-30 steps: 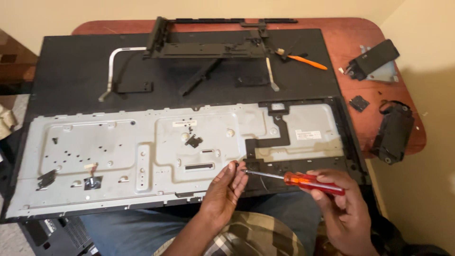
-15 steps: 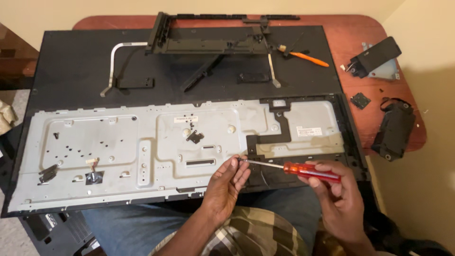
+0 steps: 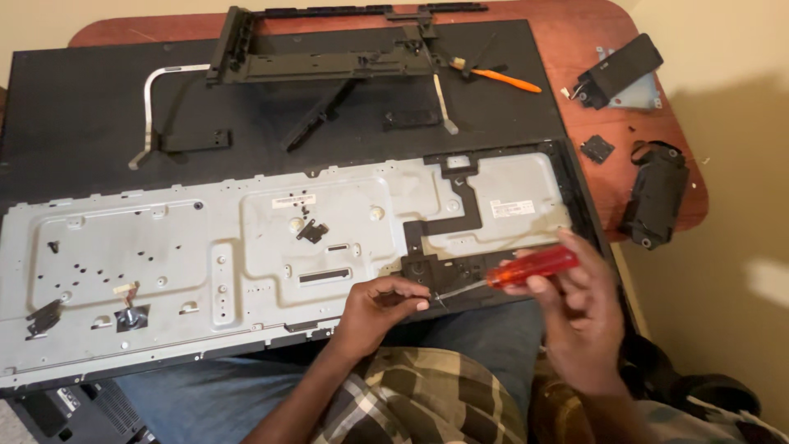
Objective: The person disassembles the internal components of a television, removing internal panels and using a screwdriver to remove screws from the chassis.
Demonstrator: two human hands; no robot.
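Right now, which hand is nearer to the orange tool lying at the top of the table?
Right. The right hand sits below the orange tool, gripping a red-handled screwdriver; the left hand is lower and further left, at the screwdriver's tip.

Two small printed labels sit on the grey metal back panel [image 3: 246, 247] of a dismantled flat screen that lies face down across the counter [image 3: 657, 107].

One white rectangular sticker [image 3: 293, 201] is near the upper middle of the panel, wider than tall, with dark print too small to read.

A second white rectangular label [image 3: 512, 207] sits toward the panel's right end, just right of the black L-shaped strip [image 3: 460, 215], also carrying fine dark print.

The display face itself is hidden, since the screen is turned downward. No packages or signs appear.
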